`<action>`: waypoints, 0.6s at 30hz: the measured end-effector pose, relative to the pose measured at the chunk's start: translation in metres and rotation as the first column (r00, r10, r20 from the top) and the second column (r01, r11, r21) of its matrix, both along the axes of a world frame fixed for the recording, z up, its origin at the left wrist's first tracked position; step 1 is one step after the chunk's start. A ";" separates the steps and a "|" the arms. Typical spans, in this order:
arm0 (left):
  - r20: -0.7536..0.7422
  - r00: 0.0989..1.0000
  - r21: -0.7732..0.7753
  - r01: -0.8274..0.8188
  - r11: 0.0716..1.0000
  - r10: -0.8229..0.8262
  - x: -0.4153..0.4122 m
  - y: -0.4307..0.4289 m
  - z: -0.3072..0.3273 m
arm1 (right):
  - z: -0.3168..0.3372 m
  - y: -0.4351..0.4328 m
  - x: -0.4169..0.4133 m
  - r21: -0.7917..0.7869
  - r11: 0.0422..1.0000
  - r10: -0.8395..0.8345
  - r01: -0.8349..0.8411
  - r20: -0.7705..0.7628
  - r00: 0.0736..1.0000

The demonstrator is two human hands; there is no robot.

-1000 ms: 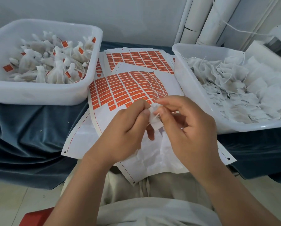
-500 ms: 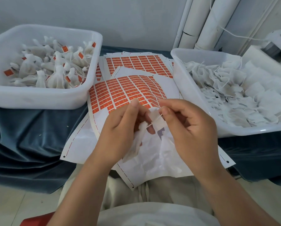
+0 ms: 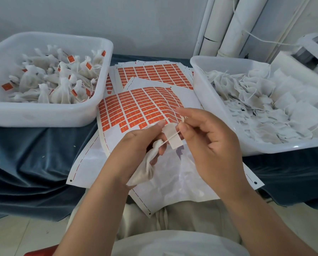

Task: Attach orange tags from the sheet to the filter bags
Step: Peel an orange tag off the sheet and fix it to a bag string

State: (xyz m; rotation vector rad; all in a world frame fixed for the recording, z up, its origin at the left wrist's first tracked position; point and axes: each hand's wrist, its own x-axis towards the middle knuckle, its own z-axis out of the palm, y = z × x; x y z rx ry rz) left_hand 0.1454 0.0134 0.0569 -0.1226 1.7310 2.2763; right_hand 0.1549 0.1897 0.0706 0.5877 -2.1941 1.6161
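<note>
Gripping a white filter bag [image 3: 145, 169] at its gathered neck, left hand [image 3: 134, 146] sits centre frame, fingers curled round it, thumb up against a small white rectangle [image 3: 175, 139]. Cannot tell if that rectangle is a tag's blank side. The bag's string [image 3: 170, 139] runs across the rectangle up to the right hand [image 3: 211, 145], which pinches the string's end between thumb and forefinger, other fingers curled.

Left tub [image 3: 43, 115], upper left: white plastic, holds a heap of tied bags with orange tags [image 3: 62, 89]. Right tub [image 3: 206, 100], upper right: white plastic, holds a loose pile of flat untagged bags [image 3: 256, 108] with trailing strings.

Tag sheet [image 3: 136, 108] lies between the tubs, just above the hands; orange tags fill its upper part, its lower part is bare backing. More sheets [image 3: 154, 74] are stacked behind it, touching both tubs. The top sheet's bare end hangs over the bench front edge onto the person's lap.

Blue cloth [image 3: 25, 163] covers the bench and drapes off the front. White pipes [image 3: 228, 24] stand against the wall, top right. Only open room is over the bare backing, where the hands are.
</note>
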 end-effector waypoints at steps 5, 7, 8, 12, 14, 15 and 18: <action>-0.003 0.995 0.154 0.099 0.983 -0.100 0.002 -0.001 -0.001 | 0.000 0.001 0.000 0.024 1.000 0.014 -0.014 0.012 1.000; -0.035 0.990 0.067 0.136 0.989 -0.133 0.001 -0.003 -0.003 | 0.000 0.001 -0.001 0.012 1.000 0.027 -0.027 0.030 0.999; -0.054 0.987 0.022 0.150 0.988 -0.149 0.000 -0.004 -0.004 | 0.001 0.002 -0.001 0.004 0.999 0.031 -0.032 0.047 0.998; -0.107 0.982 -0.051 0.154 0.987 -0.159 -0.001 -0.006 -0.002 | 0.003 0.003 -0.002 -0.054 0.997 0.061 -0.054 0.130 0.990; -0.141 0.976 -0.080 0.156 0.984 -0.167 -0.001 -0.007 -0.001 | 0.004 0.002 -0.002 -0.066 0.996 0.075 -0.065 0.160 0.984; -0.156 0.972 -0.103 0.159 0.982 -0.174 -0.001 -0.008 -0.001 | 0.004 0.002 -0.003 -0.067 0.995 0.082 -0.071 0.170 0.982; -0.198 0.963 -0.136 0.158 0.978 -0.183 -0.001 -0.008 0.001 | 0.003 0.001 -0.002 -0.078 0.993 0.107 -0.093 0.201 0.974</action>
